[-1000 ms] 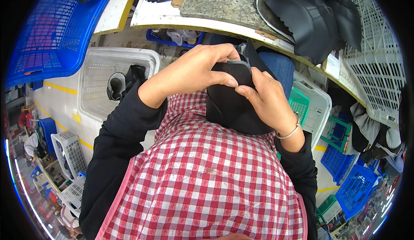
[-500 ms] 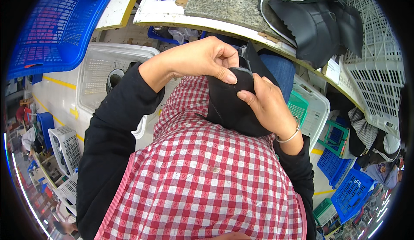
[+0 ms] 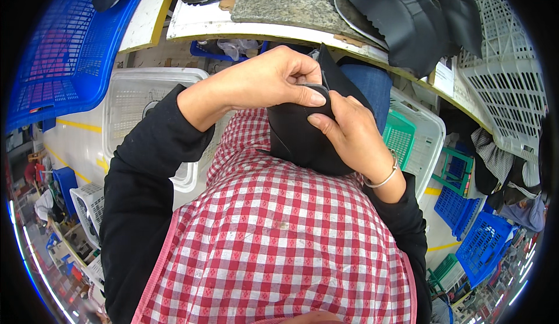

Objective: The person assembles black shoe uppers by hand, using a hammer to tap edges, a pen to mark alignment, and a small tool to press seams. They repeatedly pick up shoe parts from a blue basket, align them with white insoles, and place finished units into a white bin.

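A black shoe upper [image 3: 296,135] lies across my lap, against the checked apron [image 3: 279,225]. My left hand [image 3: 282,78] pinches its upper edge between thumb and curled fingers, and a grey lining shows there. Close beside it, my right hand [image 3: 356,132] grips the same edge from the right, with the thumb flat on the black surface and the fingers behind. The two thumbs are a short way apart. Whatever the fingertips behind the edge touch is hidden. A silver bangle [image 3: 385,175] circles my right wrist.
Ahead is a white workbench [image 3: 198,21] with a stone slab [image 3: 285,4] and black upper pieces [image 3: 407,27] hanging over its edge. White baskets stand at left [image 3: 151,73] and right [image 3: 428,132]. A blue crate [image 3: 75,50] is at far left, a tall white crate [image 3: 501,79] at far right.
Both hands and the shoe upper have shifted slightly left in view. My left thumb has come further over the edge, and the gap between the hands looks narrower.
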The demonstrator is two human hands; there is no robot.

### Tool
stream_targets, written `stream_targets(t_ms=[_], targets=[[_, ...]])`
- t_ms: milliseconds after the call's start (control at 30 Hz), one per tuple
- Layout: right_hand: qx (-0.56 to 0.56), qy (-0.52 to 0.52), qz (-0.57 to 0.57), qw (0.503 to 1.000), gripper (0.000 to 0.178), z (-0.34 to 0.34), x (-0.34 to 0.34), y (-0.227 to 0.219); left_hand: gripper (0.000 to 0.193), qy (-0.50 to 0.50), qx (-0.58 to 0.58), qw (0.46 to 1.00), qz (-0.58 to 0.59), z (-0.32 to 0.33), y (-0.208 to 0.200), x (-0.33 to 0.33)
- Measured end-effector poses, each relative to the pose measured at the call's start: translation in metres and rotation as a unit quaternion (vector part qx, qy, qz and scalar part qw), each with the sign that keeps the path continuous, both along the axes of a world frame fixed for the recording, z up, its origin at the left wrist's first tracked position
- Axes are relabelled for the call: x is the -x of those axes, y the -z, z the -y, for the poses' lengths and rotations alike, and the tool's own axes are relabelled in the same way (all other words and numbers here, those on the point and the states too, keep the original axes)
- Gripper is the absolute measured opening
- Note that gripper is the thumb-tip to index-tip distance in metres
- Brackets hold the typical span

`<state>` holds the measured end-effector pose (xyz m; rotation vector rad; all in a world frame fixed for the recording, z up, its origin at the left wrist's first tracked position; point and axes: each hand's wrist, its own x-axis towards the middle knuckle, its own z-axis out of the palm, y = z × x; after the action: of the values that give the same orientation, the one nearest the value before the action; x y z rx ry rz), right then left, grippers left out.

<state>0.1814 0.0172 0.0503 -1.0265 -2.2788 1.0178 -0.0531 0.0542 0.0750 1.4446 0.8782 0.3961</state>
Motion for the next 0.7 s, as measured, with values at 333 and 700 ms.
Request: stream_targets(t_ms=[333, 700], targets=[[0.312, 0.018, -0.185, 0.932, 0.018, -0.017, -0.013, 0.008, 0.026, -0.032, -0.072, 0.995, -0.053, 0.009, -0.008, -0.008], [-0.161, 0.075, -0.032, 0.984, 0.016, -0.005, -0.010, -0.002, 0.027, -0.085, -0.109, 0.983, -0.119, 0.028, -0.002, -0.006]])
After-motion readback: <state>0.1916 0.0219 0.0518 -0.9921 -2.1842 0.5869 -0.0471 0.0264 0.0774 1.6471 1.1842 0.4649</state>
